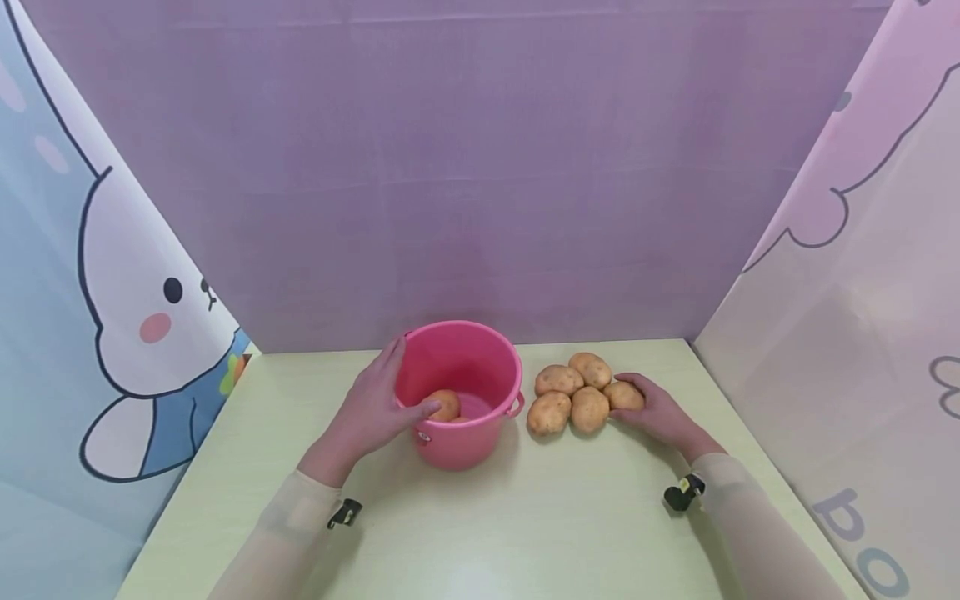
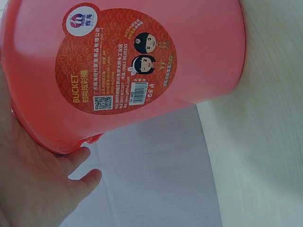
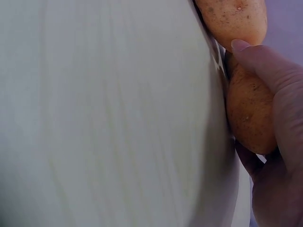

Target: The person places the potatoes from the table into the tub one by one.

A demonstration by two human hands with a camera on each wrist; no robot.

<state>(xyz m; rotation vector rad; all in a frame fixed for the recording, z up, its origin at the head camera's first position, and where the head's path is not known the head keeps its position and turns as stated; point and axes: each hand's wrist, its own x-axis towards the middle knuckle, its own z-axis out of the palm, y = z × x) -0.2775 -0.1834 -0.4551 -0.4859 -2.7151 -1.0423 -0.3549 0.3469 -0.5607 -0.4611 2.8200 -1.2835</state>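
Observation:
A pink bucket [image 1: 459, 442] stands upright near the back of the table, with a potato [image 1: 444, 405] and part of another visible inside. At its left side my left hand [image 1: 378, 400] holds the rim, thumb over the near edge. Several potatoes [image 1: 549, 413] lie grouped on the table just right of the bucket. My right hand [image 1: 660, 410] grips the rightmost potato [image 3: 251, 111] between thumb and fingers, and it rests at table level. The thumb tip overlaps a neighbouring potato [image 3: 234, 21] in the right wrist view.
The pale wood-grain table [image 1: 525, 525] runs back to a purple cloth wall [image 1: 480, 167]. Printed side panels [image 1: 847, 350] rise at left and right. A small handle lug [image 1: 516, 406] juts from the bucket's right side towards the potatoes.

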